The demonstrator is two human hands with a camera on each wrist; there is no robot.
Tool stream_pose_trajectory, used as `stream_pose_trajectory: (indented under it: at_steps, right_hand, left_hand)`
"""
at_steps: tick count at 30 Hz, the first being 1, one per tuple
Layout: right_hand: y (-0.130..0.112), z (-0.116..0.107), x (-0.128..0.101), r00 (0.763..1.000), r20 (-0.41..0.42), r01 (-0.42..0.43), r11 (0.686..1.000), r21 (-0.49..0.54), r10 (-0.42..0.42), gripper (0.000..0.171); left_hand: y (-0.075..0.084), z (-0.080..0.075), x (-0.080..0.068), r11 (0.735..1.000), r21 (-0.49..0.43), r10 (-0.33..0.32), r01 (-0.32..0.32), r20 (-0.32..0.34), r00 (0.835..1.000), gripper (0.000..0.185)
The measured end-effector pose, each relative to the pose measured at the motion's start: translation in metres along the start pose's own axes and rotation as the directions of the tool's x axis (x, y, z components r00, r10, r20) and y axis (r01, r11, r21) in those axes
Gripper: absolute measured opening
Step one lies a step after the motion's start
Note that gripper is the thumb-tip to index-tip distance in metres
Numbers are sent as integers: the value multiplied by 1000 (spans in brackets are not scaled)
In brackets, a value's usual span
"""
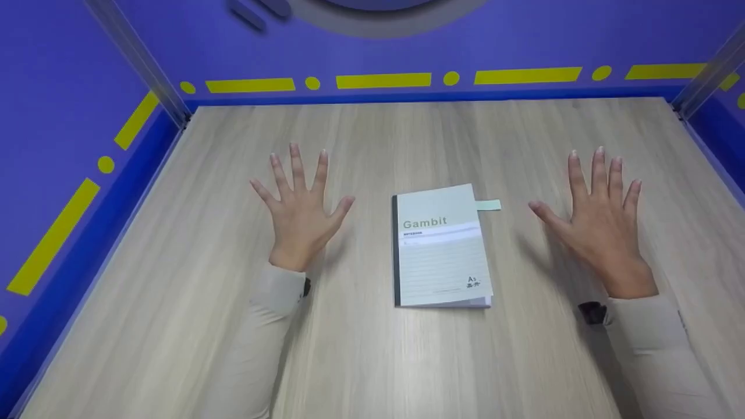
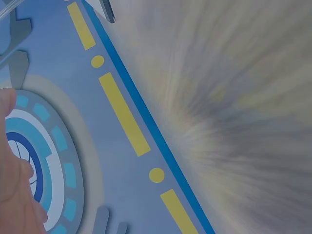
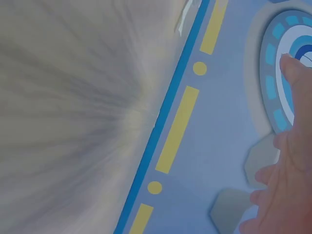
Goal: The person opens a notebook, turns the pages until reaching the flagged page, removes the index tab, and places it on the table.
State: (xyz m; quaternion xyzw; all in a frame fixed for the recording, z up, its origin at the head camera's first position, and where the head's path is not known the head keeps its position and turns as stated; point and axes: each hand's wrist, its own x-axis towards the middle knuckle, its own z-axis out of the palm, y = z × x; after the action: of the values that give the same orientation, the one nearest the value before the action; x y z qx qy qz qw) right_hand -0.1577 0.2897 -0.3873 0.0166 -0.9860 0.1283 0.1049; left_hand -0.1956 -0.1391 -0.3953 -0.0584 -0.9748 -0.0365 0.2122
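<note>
A pale green notebook [image 1: 439, 262] marked "Gambit" lies on the wood-grain table [image 1: 349, 361], its dark spine to the left and its cover slightly raised at the lower right. From its right edge sticks a light green tab [image 1: 489, 205]. Left of the notebook, my left hand [image 1: 301, 218] has its fingers spread and holds nothing. My right hand [image 1: 602, 230] is to the right of the notebook, fingers likewise spread, touching no object. Parts of the left hand [image 2: 19, 190] and the right hand [image 3: 287, 180] show at the edges of the wrist views.
A blue wall [image 1: 524, 35] with yellow dashes and dots stands behind the table, and another [image 1: 52, 116] runs along the left. A metal post [image 1: 145, 58] rises at the back left corner, with a second post [image 1: 713, 75] at the back right.
</note>
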Motion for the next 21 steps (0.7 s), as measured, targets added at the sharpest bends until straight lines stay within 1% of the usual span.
stream_pose_trajectory:
  at_steps: [4,7,10,12,15,18,21]
  right_hand:
    - [-1,-3,0,1000,-8,23,999,42,-23,94]
    - [-1,-5,1,999,-18,36,997,61,-35,94]
    - [-1,-7,1,998,-25,52,996,73,-50,93]
    - [-1,-7,1,997,-32,77,993,87,-75,92]
    - [1,-6,2,991,-37,130,986,100,-127,90]
    - [2,-5,1,983,-22,181,978,107,-180,88]
    - [3,-3,-1,972,21,230,965,124,-234,85]
  left_hand:
    - [-1,-2,0,999,-21,27,-28,-35,999,81]
    - [1,-3,0,998,-40,51,-53,-46,998,80]
    - [5,-6,-1,993,-86,79,-81,-22,997,78]
    - [10,-7,-3,987,-125,100,-100,-5,995,76]
    - [17,-9,-8,971,-204,131,-124,20,991,75]
    - [24,-11,-13,948,-273,174,-161,24,985,73]
    - [32,-14,-19,921,-323,244,-218,42,969,69]
